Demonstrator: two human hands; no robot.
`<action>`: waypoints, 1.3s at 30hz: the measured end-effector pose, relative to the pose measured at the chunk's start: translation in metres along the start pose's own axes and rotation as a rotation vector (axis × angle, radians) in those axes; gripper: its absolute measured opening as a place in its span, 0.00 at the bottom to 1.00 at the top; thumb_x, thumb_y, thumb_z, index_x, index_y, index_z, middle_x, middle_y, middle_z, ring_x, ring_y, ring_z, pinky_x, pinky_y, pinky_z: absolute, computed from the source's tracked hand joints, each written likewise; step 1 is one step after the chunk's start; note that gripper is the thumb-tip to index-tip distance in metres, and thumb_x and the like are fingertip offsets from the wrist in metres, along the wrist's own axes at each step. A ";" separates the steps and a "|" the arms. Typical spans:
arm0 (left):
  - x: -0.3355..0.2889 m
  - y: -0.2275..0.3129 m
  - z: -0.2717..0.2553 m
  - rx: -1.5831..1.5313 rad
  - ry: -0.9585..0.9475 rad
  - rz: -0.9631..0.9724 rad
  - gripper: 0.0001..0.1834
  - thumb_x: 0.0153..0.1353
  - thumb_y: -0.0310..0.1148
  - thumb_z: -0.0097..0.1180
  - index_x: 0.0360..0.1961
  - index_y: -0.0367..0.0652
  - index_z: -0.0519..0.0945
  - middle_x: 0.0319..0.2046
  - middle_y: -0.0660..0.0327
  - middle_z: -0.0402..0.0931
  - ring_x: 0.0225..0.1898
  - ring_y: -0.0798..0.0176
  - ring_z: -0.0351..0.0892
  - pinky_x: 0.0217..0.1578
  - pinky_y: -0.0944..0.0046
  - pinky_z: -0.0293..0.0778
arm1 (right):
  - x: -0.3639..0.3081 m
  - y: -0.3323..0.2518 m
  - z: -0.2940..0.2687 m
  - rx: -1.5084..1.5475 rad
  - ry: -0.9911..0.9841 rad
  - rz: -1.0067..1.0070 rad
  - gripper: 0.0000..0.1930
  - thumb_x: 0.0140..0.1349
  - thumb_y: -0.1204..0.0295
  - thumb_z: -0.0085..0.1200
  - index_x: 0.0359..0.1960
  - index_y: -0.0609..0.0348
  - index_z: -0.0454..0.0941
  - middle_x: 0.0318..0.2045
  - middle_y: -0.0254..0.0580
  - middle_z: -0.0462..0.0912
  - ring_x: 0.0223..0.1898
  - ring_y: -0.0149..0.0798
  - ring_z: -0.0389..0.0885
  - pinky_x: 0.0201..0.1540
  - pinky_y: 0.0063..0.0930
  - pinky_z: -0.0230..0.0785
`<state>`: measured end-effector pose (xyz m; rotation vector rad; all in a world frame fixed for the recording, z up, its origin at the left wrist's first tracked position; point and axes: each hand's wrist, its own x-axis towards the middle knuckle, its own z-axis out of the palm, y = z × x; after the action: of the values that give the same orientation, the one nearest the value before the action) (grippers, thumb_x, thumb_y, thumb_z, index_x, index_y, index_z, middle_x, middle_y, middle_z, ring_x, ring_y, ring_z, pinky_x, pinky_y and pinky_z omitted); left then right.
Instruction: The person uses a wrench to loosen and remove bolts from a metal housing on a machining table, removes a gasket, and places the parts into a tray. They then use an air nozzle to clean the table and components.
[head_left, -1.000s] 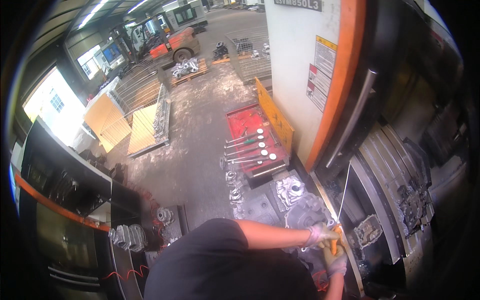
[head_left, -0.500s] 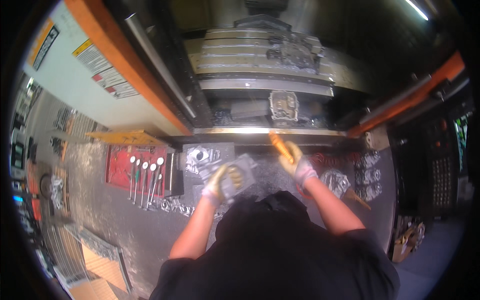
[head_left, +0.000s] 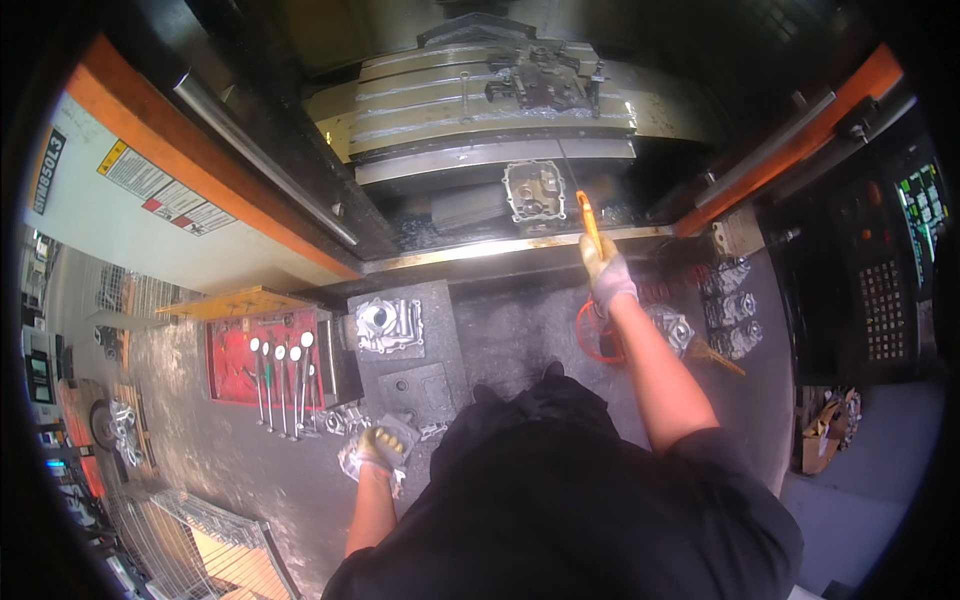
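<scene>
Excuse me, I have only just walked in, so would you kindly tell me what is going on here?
A person's gloved right hand grips an orange tool, its thin tip toward the open machine. The gloved left hand holds a grey metal casting off to the left. Another casting lies just inside the machine's opening.

Dark ltr/no. plate [head_left: 50, 172], yellow-hdr warning lbl [head_left: 166, 188]; both on white m/c panel [head_left: 150, 245]

On the machine bed [head_left: 410, 98] sits a fixture [head_left: 545, 88]; before the bed lies a casting [head_left: 537, 185], the hand tool [head_left: 590, 220] just to its right. Left — gauges [head_left: 280, 353] across the tool tray [head_left: 230, 350]. Right — a row of castings [head_left: 739, 306], then the control panel [head_left: 885, 270].
</scene>
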<state>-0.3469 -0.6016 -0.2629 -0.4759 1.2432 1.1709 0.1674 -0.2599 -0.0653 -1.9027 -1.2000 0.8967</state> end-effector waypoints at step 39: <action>-0.045 -0.078 0.026 -0.732 0.505 0.446 0.23 0.67 0.54 0.50 0.43 0.44 0.81 0.38 0.62 0.83 0.44 0.52 0.83 0.54 0.38 0.78 | 0.266 -0.040 -0.049 0.422 -0.305 0.307 0.25 0.69 0.43 0.55 0.53 0.49 0.76 0.28 0.30 0.78 0.12 0.30 0.65 0.13 0.30 0.57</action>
<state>-0.2608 -0.6295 -0.2371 -1.1277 1.3544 1.9838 0.2790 -0.0104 -0.0555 -1.6625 -0.8023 1.5180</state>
